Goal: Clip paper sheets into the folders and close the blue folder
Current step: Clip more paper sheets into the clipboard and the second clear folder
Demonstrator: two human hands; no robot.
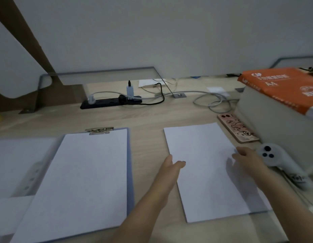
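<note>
An open blue folder (130, 172) lies at the left of the wooden desk, with a white sheet (78, 183) on its right half under a metal clip (99, 130) at the top edge. Its left flap (15, 163) is spread out flat. A second white sheet (210, 171) lies loose on the desk at the right. My left hand (171, 165) reaches to that sheet's left edge with fingers straight, thumb on the paper. My right hand (246, 156) rests over the sheet's right edge, fingers loosely extended. Neither hand grips anything.
A white controller (275, 158) lies just right of my right hand. A pink phone (238, 128) sits beyond it, beside a grey box (275, 120) topped by an orange A4 paper ream (282, 86). A black power strip (110, 101) with cables lies at the back.
</note>
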